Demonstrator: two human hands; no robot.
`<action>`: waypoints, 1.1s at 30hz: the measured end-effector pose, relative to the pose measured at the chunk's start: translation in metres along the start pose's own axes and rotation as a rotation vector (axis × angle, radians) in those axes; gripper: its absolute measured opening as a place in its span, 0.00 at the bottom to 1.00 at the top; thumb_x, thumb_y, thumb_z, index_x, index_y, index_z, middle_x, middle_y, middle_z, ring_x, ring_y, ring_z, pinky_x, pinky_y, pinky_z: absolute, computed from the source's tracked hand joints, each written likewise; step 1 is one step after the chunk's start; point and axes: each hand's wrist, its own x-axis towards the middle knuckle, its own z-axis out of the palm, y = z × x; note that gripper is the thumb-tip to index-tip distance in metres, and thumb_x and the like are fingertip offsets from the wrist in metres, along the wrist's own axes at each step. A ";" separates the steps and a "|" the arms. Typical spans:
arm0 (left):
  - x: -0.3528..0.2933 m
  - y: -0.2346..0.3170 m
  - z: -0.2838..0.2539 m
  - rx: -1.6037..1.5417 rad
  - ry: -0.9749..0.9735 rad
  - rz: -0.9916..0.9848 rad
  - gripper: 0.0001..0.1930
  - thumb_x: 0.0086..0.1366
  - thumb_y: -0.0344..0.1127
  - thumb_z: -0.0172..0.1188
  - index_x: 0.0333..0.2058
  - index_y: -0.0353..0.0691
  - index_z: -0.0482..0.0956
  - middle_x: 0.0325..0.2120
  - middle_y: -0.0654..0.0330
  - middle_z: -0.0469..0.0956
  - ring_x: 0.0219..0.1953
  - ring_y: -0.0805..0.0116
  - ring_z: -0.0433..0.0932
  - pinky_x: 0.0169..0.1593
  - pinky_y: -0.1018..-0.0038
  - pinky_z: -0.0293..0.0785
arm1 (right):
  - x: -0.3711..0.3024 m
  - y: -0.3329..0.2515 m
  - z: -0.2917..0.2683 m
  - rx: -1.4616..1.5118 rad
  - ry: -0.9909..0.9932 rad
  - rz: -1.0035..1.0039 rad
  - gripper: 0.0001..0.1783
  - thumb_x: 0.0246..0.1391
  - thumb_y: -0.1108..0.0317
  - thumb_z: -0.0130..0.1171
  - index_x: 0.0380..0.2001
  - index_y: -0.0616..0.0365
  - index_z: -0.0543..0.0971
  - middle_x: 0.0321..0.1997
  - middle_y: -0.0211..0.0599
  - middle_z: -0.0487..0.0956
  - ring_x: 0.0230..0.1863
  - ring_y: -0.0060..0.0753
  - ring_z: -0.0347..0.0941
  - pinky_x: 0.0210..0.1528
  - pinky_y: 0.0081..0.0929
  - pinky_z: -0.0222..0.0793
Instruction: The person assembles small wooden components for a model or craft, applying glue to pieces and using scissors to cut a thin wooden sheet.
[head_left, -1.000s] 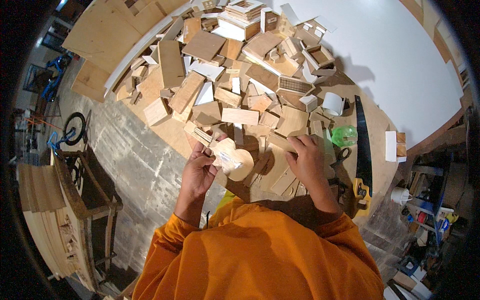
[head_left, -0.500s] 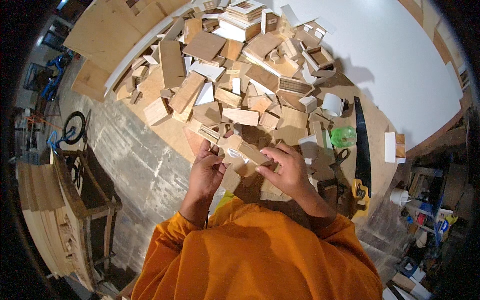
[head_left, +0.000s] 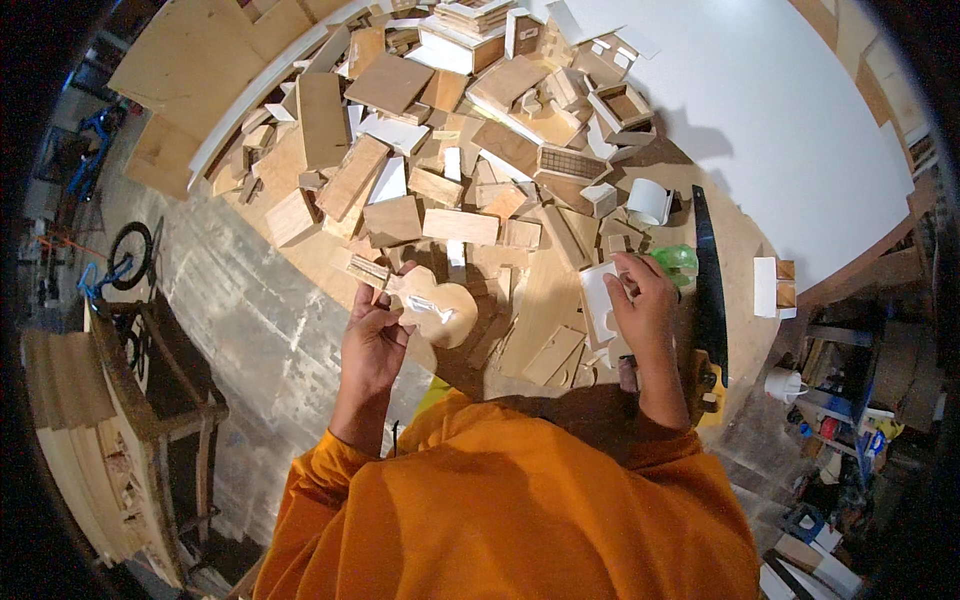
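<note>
In my left hand (head_left: pixel 375 345) is a small guitar-shaped wooden piece (head_left: pixel 450 318), held by its neck end with thumb and fingers. Its rounded body points right, and a shiny whitish patch shows on its face. My right hand (head_left: pixel 645 305) is apart from it, over the right part of the wood pile. Its fingers are bent, with thumb and forefinger apart and nothing visible between them. A flat white piece (head_left: pixel 597 300) lies just left of that hand. Below the white piece, a thin wooden block (head_left: pixel 553 355) rests on the board.
Wooden offcuts (head_left: pixel 460 226) and boxes are heaped ahead of me. On the right are a white cylinder (head_left: pixel 650 202), a green translucent object (head_left: pixel 674 262) and a handsaw (head_left: pixel 710 290) with a yellow handle. A large white panel (head_left: pixel 790 130) lies beyond.
My right hand has let go of the wooden block held against the guitar-shaped piece and moved right. The left hand has shifted slightly left with the piece, whose body now shows fully.
</note>
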 end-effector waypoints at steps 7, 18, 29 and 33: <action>0.003 -0.006 0.023 0.031 0.101 -0.030 0.35 0.51 0.15 0.37 0.61 0.40 0.55 0.55 0.49 0.66 0.50 0.59 0.73 0.49 0.67 0.75 | 0.011 -0.022 0.021 -0.128 -0.059 -0.081 0.19 0.44 0.68 0.64 0.43 0.58 0.77 0.41 0.46 0.76 0.39 0.43 0.75 0.39 0.35 0.71; 0.002 -0.009 0.033 0.019 0.076 -0.027 0.35 0.52 0.13 0.35 0.62 0.41 0.54 0.57 0.47 0.63 0.55 0.57 0.69 0.54 0.64 0.72 | 0.016 -0.037 0.039 0.138 -0.125 0.053 0.22 0.39 0.68 0.66 0.43 0.59 0.78 0.37 0.49 0.78 0.36 0.49 0.76 0.41 0.37 0.72; 0.007 -0.019 0.024 -0.036 0.009 -0.054 0.32 0.54 0.14 0.38 0.60 0.42 0.58 0.54 0.52 0.68 0.51 0.61 0.73 0.47 0.70 0.77 | -0.020 -0.089 0.048 0.185 -0.308 -0.332 0.22 0.39 0.70 0.68 0.41 0.62 0.77 0.35 0.44 0.78 0.33 0.42 0.76 0.34 0.30 0.72; 0.004 -0.016 0.029 -0.002 0.050 -0.060 0.33 0.55 0.14 0.38 0.61 0.42 0.56 0.55 0.51 0.67 0.52 0.60 0.72 0.48 0.69 0.76 | -0.019 -0.096 0.052 0.178 -0.310 -0.381 0.21 0.40 0.68 0.66 0.41 0.61 0.77 0.35 0.45 0.78 0.34 0.46 0.76 0.37 0.34 0.71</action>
